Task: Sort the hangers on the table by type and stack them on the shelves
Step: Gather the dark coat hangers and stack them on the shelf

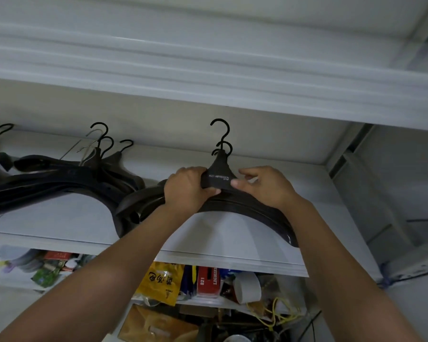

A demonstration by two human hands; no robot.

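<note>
Clutter low in the view
A yellow printed bag [160, 283] sits just left of a red box [208, 282]. A white cup [248, 287] tilts at the box's right, above tangled yellow cord [279, 314]. A green packet [45, 276] lies far left.

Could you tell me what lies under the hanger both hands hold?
More dark hangers, stacked on the white shelf; the left hand and right hand cover their middles; number unclear.

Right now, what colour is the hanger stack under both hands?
Black, with small white lettering on the neck of the hanger stack; the head view shows it best.
</note>
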